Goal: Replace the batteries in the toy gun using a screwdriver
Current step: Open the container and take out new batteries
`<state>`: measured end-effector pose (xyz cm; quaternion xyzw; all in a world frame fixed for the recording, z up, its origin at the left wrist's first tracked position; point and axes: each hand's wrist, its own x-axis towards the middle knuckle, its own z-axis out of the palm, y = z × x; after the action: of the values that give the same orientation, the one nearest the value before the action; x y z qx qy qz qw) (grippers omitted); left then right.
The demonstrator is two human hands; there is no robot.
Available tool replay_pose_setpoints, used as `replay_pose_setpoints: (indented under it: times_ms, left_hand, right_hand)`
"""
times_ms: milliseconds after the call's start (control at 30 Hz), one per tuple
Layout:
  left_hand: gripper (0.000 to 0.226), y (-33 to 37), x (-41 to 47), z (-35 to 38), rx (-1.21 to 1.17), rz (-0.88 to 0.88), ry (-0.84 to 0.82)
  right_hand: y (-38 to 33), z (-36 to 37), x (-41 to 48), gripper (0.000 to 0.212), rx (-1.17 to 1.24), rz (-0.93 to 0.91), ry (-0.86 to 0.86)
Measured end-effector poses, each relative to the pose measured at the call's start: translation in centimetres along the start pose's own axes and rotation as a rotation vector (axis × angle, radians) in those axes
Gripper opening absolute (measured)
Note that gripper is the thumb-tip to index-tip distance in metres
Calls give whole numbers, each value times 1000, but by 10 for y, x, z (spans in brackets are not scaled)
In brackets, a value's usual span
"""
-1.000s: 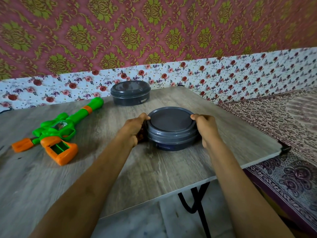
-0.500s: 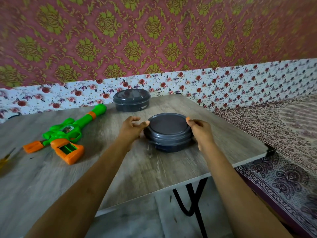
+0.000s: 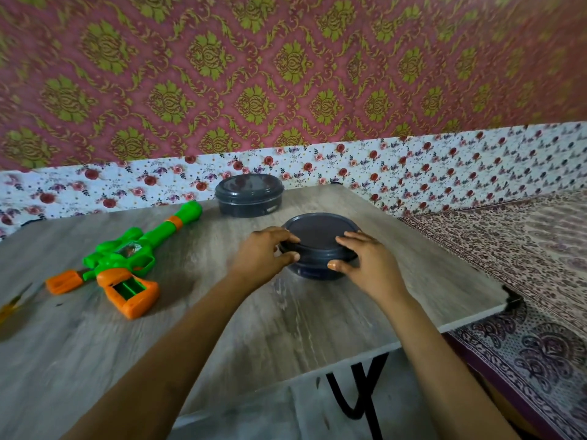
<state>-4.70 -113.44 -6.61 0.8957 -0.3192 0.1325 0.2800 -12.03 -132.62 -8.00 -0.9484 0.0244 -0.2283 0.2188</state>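
Got my left hand and right hand curled round the rim of the round dark-grey plastic lidded tub, at its 9 and 3. The green-and-orange plastic toy gun lies on the wood-grain table out at the tub's 9 o'clock, with a matching second tub at 11.

text readable: none | toy gun, 9 o'clock from the near round box: shiny patch on its body, too blurred to read | far round box, 11 o'clock from the near one: pale speck on its side wall, too small to read
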Motion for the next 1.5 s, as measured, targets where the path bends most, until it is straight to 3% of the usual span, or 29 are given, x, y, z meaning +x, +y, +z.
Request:
replay_pose_setpoints:
  times_ms: [467,733,867,1067,1233,1367,1500]
  left_hand:
    - [46,-47,186,53,210,-49,-127]
    - [41,-79,264,83,243,-8,-135]
    - [37,-82,287,84,290,-5,-186]
    - [33,-81,281,67,374,6,-269]
    - [38,-109,242,14,485,-97,-133]
    - [43,-133,202,-24,499,-308,-262]
    - [48,-120,170,-31,356,-323,-273]
  right_hand:
    - [73,49,194,58,-102,130,-139]
    - [110,73,266,60,-102,127,-102]
    - [113,81,290,70,-125,130,-191]
    - [100,80,288,90,-101,187,-350]
    - [73,71,244,83,-82,39,-287]
    - [47,66,202,80,-50,-25,-343]
    - [21,60,172,74,25,-5,-336]
